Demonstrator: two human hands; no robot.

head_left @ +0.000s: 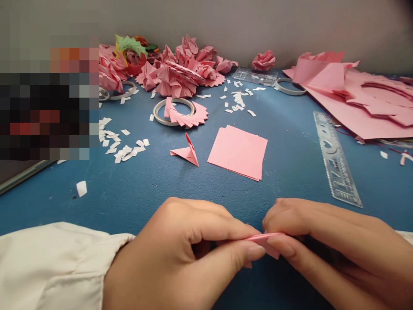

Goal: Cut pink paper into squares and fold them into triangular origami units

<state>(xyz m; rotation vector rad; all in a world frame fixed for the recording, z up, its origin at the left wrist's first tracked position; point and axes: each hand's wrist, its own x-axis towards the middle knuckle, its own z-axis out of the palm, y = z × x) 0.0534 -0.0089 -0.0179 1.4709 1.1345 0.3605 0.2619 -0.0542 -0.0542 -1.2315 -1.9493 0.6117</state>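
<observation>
Between both hands, close to me, is a small folded piece of pink paper [270,246]. My left hand [190,249] pinches its left end between thumb and fingers. At the right end, my right hand [316,245] grips it the same way; the fingertips of both hands hide much of the paper. Beyond the hands lies a stack of pink paper squares [238,151]. Left of that stack sits a folded pink paper piece [187,154] with one point sticking up. Farther back, a partial ring of folded pink paper [190,117] leans on a tape roll [158,116].
Pink paper flowers [177,73] are heaped at the back. White paper scraps [125,153] litter the blue table [155,185]. A clear stencil ruler [337,159] lies at right, near large pink sheets [342,107]. Another tape roll [289,87] stands behind. A blurred patch covers the upper left.
</observation>
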